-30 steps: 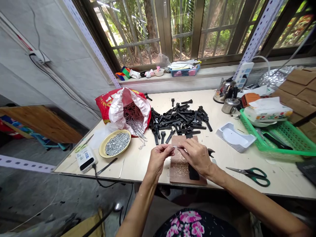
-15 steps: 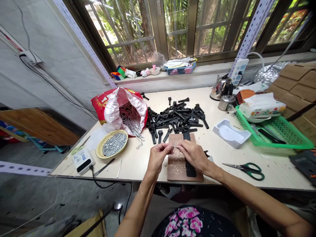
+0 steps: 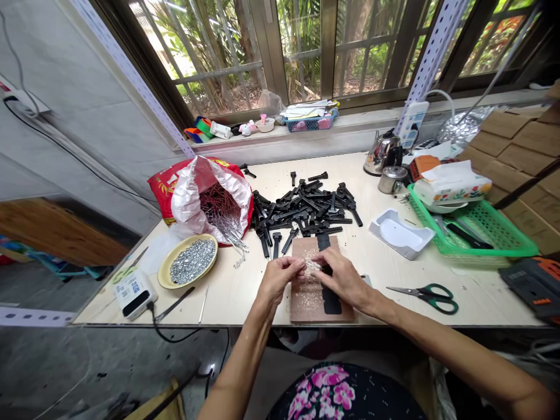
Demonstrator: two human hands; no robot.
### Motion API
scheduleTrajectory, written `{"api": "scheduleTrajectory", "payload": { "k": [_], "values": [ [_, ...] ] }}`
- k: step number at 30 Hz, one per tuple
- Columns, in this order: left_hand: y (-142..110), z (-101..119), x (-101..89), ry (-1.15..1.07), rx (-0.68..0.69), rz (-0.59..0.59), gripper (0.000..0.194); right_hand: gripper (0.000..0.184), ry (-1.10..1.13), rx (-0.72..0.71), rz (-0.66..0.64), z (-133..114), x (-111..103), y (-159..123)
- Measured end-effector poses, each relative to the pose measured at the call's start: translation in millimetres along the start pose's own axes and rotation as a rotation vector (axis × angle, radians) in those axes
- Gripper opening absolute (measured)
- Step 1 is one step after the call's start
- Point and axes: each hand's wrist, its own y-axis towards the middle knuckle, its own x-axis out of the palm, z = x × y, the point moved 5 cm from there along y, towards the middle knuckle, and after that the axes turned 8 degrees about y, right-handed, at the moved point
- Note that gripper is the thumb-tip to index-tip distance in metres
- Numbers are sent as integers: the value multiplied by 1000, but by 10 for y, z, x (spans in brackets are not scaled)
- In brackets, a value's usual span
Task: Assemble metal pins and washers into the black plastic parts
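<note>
My left hand [image 3: 280,280] is closed in a pinch on a thin, pale metal piece [image 3: 311,265], too small to identify further. Facing it, my right hand [image 3: 345,279] has its thumb and fingers parted around the free end of that piece; whether they touch it is unclear. Both hands are over a brown board [image 3: 301,303] with a worn, speckled surface and a black strip [image 3: 332,303] along its right part. Just beyond the board lies a pile of black plastic parts [image 3: 301,207], each a bar with a wider head.
A red bag [image 3: 164,186] of long thin metal pins and a yellow bowl [image 3: 163,274] of small metal pieces stand left. Scissors [image 3: 433,297], a white tray [image 3: 400,233] and a green basket [image 3: 494,248] lie right. A kettle [image 3: 382,154] stands at the back.
My right thumb and fingers have parted from their pinch on the small metal piece. My left hand keeps its pinch. The view has shifted slightly to the right.
</note>
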Motion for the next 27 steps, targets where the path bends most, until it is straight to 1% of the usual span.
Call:
{"api": "scheduleTrajectory", "payload": {
  "k": [2,4,7,10,11,13,16,18,20,23,24,27],
  "values": [
    [16,-26,15,-5,7,-6,35,12,-84,-35,-16,2,18,-26],
    [19,-35,32,6,26,-1,34,16,-154,-6,-29,27,27,-41],
    [15,-22,55,60,68,32,32,18,-127,77,-46,90,15,-40],
    [16,-26,83,110,78,51,31,14,-87,99,-55,178,-50,-18],
    [21,-43,93,107,61,53,32,13,-101,102,-42,227,-94,-3],
    [31,-87,102,88,29,75,42,12,-165,110,-6,365,-201,44],
    [44,-151,99,141,55,138,55,16,-294,96,12,630,-344,182],
    [47,-194,103,234,115,171,56,18,-377,54,-6,797,-391,297],
    [44,-234,109,320,197,205,51,19,-441,6,-20,919,-400,371],
    [40,-281,104,392,305,273,44,21,-449,-86,-71,969,-332,302],
    [45,-299,102,402,315,285,43,23,-427,-149,-116,940,-287,232],
    [75,-354,93,411,280,302,43,24,-350,-393,-335,801,-147,2]
  ]
}}
